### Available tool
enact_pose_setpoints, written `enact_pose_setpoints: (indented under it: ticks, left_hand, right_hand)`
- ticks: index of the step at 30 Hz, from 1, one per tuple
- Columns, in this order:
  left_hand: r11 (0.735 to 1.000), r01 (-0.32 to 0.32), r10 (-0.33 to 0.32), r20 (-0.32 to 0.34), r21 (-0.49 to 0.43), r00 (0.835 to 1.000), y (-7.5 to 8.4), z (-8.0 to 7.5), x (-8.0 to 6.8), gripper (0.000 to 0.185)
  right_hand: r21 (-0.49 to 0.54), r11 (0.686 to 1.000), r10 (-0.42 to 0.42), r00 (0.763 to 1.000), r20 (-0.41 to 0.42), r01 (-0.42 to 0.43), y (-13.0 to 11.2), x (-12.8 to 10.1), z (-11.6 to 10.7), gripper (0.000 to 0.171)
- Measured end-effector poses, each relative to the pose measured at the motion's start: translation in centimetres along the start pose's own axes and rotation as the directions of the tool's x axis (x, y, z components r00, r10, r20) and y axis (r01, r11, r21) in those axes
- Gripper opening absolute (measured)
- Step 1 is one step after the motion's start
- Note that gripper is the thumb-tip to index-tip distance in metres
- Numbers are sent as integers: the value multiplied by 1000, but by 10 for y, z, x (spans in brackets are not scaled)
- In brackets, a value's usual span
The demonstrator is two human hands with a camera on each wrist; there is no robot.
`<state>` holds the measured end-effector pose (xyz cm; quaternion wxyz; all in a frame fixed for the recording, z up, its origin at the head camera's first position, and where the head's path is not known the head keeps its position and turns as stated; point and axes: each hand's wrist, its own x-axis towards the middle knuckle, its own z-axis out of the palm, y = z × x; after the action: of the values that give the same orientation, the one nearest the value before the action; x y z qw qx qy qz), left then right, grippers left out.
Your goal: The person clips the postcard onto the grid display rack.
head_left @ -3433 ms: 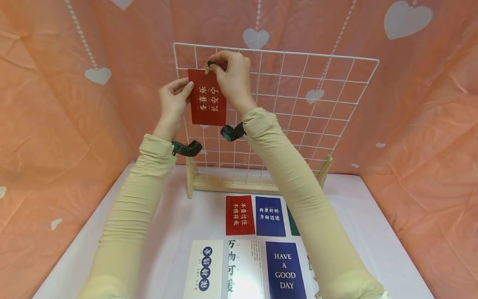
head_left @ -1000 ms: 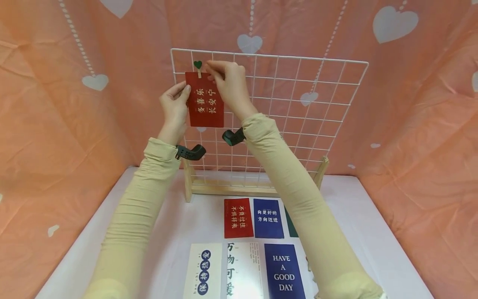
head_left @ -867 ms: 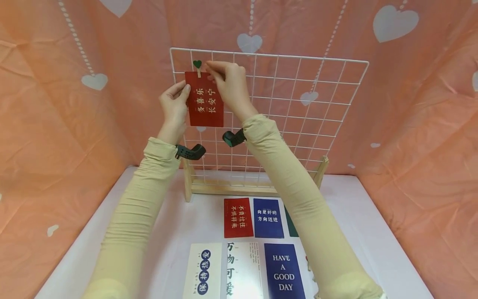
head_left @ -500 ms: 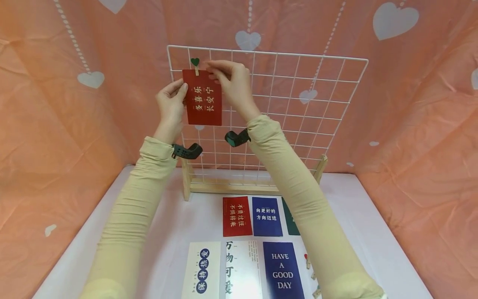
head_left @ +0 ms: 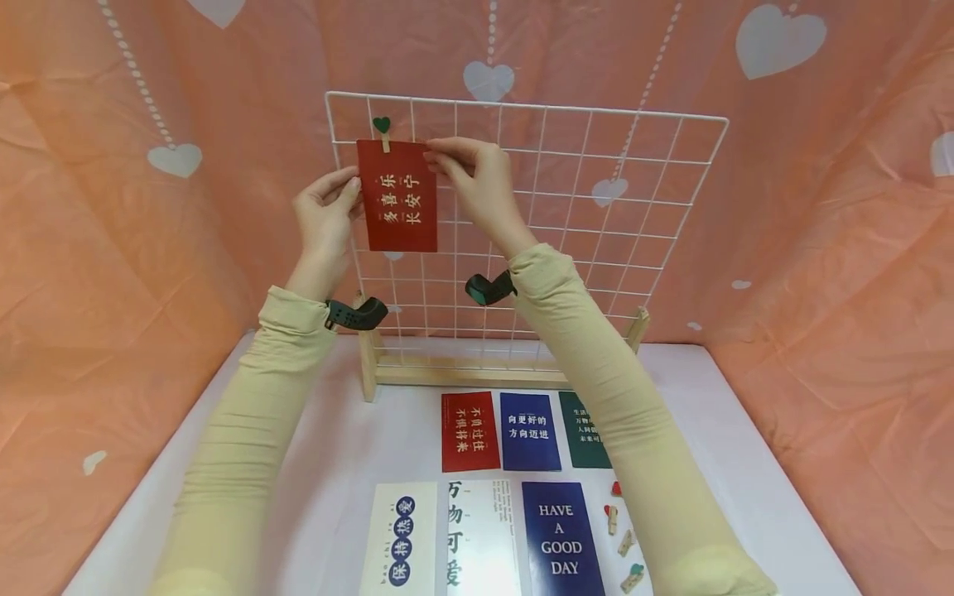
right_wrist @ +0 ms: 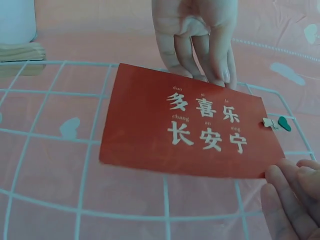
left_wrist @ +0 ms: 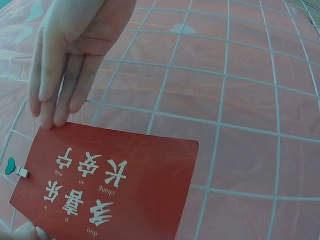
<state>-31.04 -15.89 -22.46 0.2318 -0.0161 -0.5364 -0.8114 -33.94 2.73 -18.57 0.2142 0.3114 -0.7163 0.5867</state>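
Observation:
In the head view, a red card [head_left: 397,199] with white characters hangs on the white wire grid [head_left: 566,199], near its upper left. A small wooden clothespin with a green heart [head_left: 383,126] grips the card's top edge. My left hand [head_left: 324,211] is at the card's left edge, thumb off its face; the right wrist view shows its relaxed fingers [right_wrist: 195,50] partly behind that edge. My right hand [head_left: 480,186] touches the upper right corner with nearly straight fingers, also visible in the left wrist view beside the card [left_wrist: 145,165].
The grid stands in a wooden base [head_left: 469,375]. Before it lie a red card [head_left: 469,430], a blue card [head_left: 530,430], a green card [head_left: 587,430] and more cards nearer. Several heart clothespins [head_left: 612,520] lie at right, near my sleeve. An orange heart-patterned cloth surrounds the table [head_left: 328,463].
My right hand has let go of the green-heart clothespin and shifted to the card's upper right corner. My left thumb has come off the card's face. The card stays on the grid.

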Motion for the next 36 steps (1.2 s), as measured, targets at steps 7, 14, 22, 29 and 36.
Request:
enact_pose_setpoints:
  ticks: [7,14,22,29,36]
  left_hand:
    - [999,-4,6,51,-51,999,0,-12,-1,25]
    - [999,-10,15,89,-48,996,0,-21,-9,27]
    - [999,-12,16,116,-40,993,-1,-30,-15,25]
    - [998,-14,20,119,-58,993,-5,-36,-22,28]
    - [999,0,5,129,-39,992,-9,-45,-36,32]
  right_hand:
    - [43,998,47,999,2,-47,-18,-22,-13,20]
    - [121,988,96,995,28,-99,-15,-38,-28,23]
    - [188,976,111,994,21,-113,25,-52,-44,23]
    - [205,974,99,995,18,-101,38,-71,-60,24]
    - [231,966,115,993,22,-117,47,-102,-76,26]
